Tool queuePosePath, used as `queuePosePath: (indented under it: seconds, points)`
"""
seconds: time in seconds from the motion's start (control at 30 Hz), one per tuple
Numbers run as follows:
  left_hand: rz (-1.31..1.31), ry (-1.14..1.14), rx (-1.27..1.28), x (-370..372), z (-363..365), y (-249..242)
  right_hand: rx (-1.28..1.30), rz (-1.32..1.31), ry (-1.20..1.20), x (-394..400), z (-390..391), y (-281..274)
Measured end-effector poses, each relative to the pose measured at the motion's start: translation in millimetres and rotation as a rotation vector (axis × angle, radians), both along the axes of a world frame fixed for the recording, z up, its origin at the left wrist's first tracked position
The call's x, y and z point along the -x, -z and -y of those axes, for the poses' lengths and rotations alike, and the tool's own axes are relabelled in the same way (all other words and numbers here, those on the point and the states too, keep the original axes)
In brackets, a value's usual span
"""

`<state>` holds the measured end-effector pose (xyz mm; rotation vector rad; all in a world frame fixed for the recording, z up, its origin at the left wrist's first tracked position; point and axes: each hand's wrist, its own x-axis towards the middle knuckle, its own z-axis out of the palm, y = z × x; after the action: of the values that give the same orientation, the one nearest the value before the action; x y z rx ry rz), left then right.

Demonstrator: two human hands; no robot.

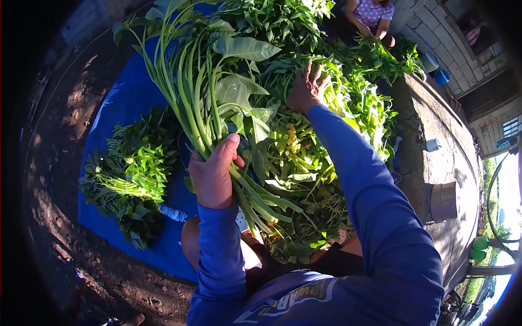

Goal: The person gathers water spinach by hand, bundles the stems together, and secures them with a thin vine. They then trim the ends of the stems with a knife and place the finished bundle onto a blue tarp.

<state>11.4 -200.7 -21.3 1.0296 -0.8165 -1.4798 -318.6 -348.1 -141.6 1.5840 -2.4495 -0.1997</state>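
My left hand [215, 173] is closed round a bunch of long green stems with broad leaves [190, 98]; the leafy ends point up and the cut ends hang down to the right. Out in front, my right hand [309, 89] lies with its fingers spread on a large heap of leafy greens [353, 98]. Yellowed leaves [293, 138] show in the heap below that hand. To the left, a separate pile of bundled greens [133, 179] rests on a blue sheet [117, 103].
Another person [372, 16] in a spotted top handles greens at the top right. A concrete ledge [435, 136] runs along the right, bearing a round container [443, 201] and a small cup [433, 145]. Bare soil [60, 212] borders the sheet on the left.
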Motion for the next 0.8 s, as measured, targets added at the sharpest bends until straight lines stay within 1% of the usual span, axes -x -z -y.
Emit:
queuePosePath:
  seconds: [0.1,0.2,0.27,0.33,0.37,0.47,0.5,0.57,0.67,0.73,0.77,0.8]
  points:
    - [0.003,0.004,0.017,1,0,1,-0.119,0.032,0.174,-7,-2,-3]
    - [0.012,0.004,0.004,-1,0,-1,-0.076,0.225,0.265,-10,-31,-54]
    - [0.011,0.001,-0.005,0,2,-2,-0.017,0.422,0.402,22,-30,-52]
    - [0.012,0.003,-0.003,-2,2,-1,-0.004,0.604,0.339,78,-38,-24]
    - [0.012,0.019,-0.025,-3,2,1,0.107,0.591,0.332,87,-42,-14]
    - [0.016,0.031,0.002,-2,2,4,0.111,0.581,0.356,88,-36,-2]
    - [0.022,0.03,0.015,-1,1,3,0.019,0.629,0.385,88,-28,2]
    - [0.02,0.021,0.014,2,0,7,-0.021,0.586,0.282,86,-24,11]
    - [-0.009,0.007,-0.016,5,-2,7,0.132,0.645,0.381,81,-37,5]
    - [-0.028,0.013,-0.02,1,-2,9,-0.056,0.605,0.401,95,-41,-15]
    - [0.002,0.018,0.002,0,-4,7,-0.266,0.516,0.183,114,-45,-17]
    - [0.027,0.022,0.026,0,-6,4,-0.424,0.423,-0.055,138,-48,-14]
